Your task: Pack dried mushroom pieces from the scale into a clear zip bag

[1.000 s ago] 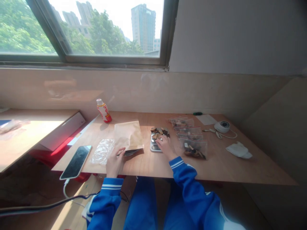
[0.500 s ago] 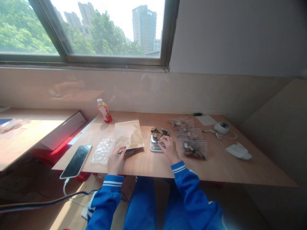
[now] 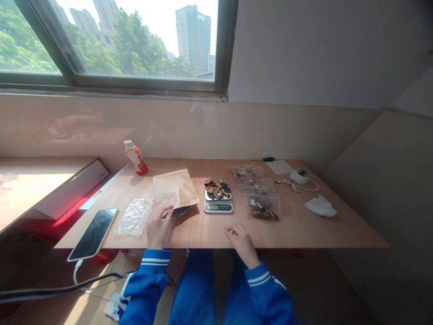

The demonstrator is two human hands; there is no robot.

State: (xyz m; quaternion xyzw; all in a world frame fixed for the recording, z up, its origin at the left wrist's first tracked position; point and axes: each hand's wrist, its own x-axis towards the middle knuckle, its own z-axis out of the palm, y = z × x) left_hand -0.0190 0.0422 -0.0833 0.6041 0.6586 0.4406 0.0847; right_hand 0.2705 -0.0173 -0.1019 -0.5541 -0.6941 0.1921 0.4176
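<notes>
My left hand (image 3: 158,225) pinches the near edge of a tan paper pouch (image 3: 176,187), whose mouth gapes and shows a dark inside facing me. Over the table's front part hangs my right hand (image 3: 241,241), fingers drawn together, with nothing visible in them. Beyond it stands a small digital kitchen scale (image 3: 218,208). Its plate carries a heap of dried brown slices (image 3: 218,188); the display is too small to read. To the right of the scale, several clear zip bags (image 3: 262,206) lie in a row, with similar brown pieces inside.
A crumpled clear plastic bag (image 3: 134,216) and a charging phone (image 3: 93,234) lie at left, a red-and-white bottle (image 3: 135,158) behind. At right are a white dome camera (image 3: 299,176) with its cable, a white tissue (image 3: 320,206), a paper sheet (image 3: 279,167) and a green object (image 3: 268,159).
My right hand has drawn back from the scale toward the table's front edge, uncovering the display. My left hand stays at the pouch. The view has turned slightly right.
</notes>
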